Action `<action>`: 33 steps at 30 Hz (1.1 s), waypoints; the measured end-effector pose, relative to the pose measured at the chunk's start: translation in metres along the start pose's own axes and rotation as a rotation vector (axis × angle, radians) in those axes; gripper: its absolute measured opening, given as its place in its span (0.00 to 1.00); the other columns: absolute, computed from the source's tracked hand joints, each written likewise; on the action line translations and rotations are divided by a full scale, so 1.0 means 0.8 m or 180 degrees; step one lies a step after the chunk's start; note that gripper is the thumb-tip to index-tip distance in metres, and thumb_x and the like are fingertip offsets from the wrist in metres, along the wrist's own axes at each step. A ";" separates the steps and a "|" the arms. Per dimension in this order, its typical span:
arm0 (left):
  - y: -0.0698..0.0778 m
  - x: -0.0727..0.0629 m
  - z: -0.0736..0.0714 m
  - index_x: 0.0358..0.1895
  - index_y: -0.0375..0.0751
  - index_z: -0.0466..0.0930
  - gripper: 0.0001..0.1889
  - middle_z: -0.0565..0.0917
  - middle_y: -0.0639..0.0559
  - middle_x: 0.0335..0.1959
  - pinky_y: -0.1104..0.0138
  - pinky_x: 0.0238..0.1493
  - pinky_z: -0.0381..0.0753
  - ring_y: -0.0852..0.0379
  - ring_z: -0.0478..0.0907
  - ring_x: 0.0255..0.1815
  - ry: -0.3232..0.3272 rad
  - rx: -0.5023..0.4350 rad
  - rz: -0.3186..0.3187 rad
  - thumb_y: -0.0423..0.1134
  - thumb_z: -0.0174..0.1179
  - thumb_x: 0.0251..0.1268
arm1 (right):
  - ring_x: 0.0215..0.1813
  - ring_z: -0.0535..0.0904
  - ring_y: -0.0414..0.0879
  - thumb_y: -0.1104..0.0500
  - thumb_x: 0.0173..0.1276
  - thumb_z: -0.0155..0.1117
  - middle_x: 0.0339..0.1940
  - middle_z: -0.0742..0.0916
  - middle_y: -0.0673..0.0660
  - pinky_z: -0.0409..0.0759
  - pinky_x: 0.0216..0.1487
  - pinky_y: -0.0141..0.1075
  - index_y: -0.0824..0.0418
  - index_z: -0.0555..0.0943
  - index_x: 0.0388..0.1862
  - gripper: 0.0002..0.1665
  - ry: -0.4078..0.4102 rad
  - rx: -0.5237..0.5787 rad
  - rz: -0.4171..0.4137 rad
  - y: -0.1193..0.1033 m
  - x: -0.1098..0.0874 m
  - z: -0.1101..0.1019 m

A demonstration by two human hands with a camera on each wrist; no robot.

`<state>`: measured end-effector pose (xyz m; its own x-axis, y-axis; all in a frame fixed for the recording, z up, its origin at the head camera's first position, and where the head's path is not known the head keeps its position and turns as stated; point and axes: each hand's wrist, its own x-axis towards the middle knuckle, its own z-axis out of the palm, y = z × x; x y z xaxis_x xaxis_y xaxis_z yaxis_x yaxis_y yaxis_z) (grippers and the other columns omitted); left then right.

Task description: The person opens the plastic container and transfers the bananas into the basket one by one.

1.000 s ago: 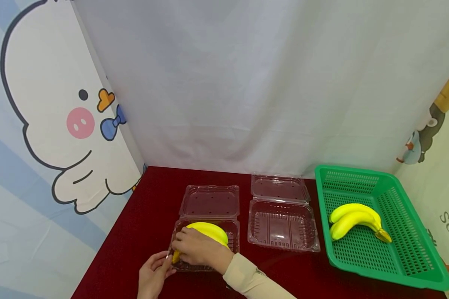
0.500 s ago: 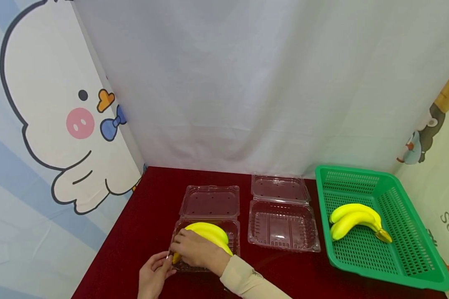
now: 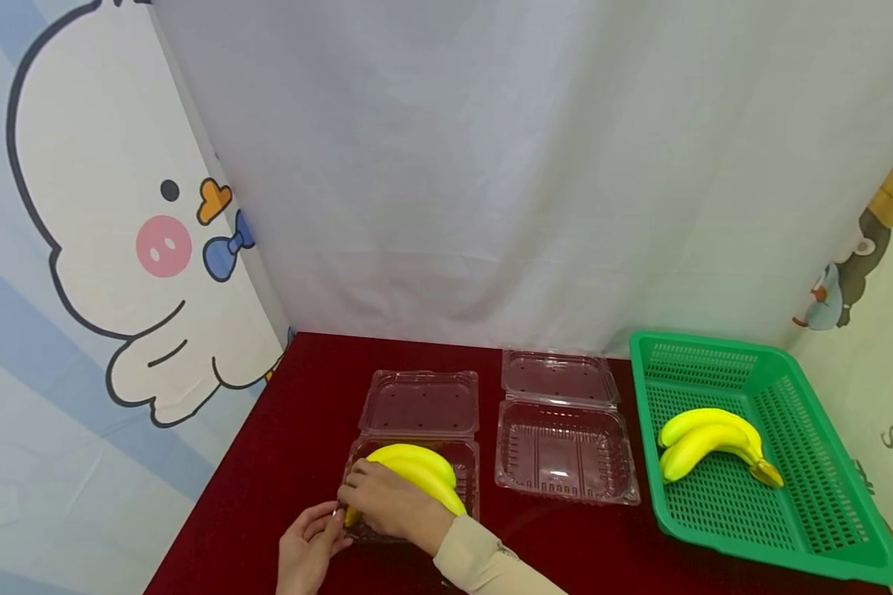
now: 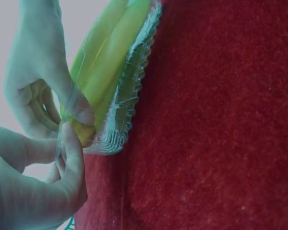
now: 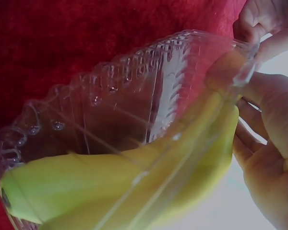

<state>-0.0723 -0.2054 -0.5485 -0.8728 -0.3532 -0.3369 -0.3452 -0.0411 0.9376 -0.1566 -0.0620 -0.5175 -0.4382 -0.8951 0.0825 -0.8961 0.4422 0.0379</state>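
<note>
A bunch of yellow bananas [image 3: 420, 468] lies in the base of the left clear plastic clamshell box [image 3: 473, 467], whose lid is folded back flat. My left hand [image 3: 307, 549] pinches the near left corner of the box rim between thumb and fingers, as the left wrist view shows on the clear rim [image 4: 60, 143]. Over the bunch, my right hand [image 3: 390, 500] grips the stem end of the bananas [image 5: 197, 139], with the thumb down inside the box wall. The stem itself is mostly hidden by the fingers.
Right of this box stands a second clear clamshell box [image 3: 561, 450], lid back. A green plastic basket [image 3: 826, 471] on the far right holds another banana bunch [image 3: 714, 442]. Dark red cloth [image 3: 312, 413] covers the table; a white curtain [image 3: 446, 207] hangs behind.
My right hand has shifted slightly left and down at the stem end, so more of the bananas shows. My left hand stays at the box corner.
</note>
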 end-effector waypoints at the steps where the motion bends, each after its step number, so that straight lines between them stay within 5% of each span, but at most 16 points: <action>1: 0.000 0.000 0.000 0.63 0.21 0.70 0.18 0.83 0.43 0.40 0.67 0.36 0.90 0.56 0.83 0.34 -0.0003 0.0004 0.0001 0.29 0.57 0.77 | 0.59 0.75 0.36 0.55 0.71 0.72 0.51 0.86 0.40 0.68 0.68 0.22 0.46 0.84 0.53 0.14 -0.0008 0.0011 0.0004 0.000 0.000 -0.001; 33: 0.004 -0.003 0.005 0.61 0.22 0.69 0.15 0.81 0.43 0.39 0.67 0.35 0.89 0.56 0.79 0.35 -0.0037 -0.0127 -0.0006 0.28 0.53 0.79 | 0.58 0.77 0.37 0.52 0.73 0.70 0.52 0.85 0.41 0.71 0.66 0.24 0.43 0.86 0.54 0.12 0.0329 0.0040 -0.0225 0.020 -0.009 -0.025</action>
<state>-0.0727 -0.2013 -0.5447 -0.8762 -0.3424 -0.3393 -0.3330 -0.0790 0.9396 -0.1660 -0.0472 -0.4974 -0.3650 -0.9130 0.1823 -0.9256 0.3770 0.0348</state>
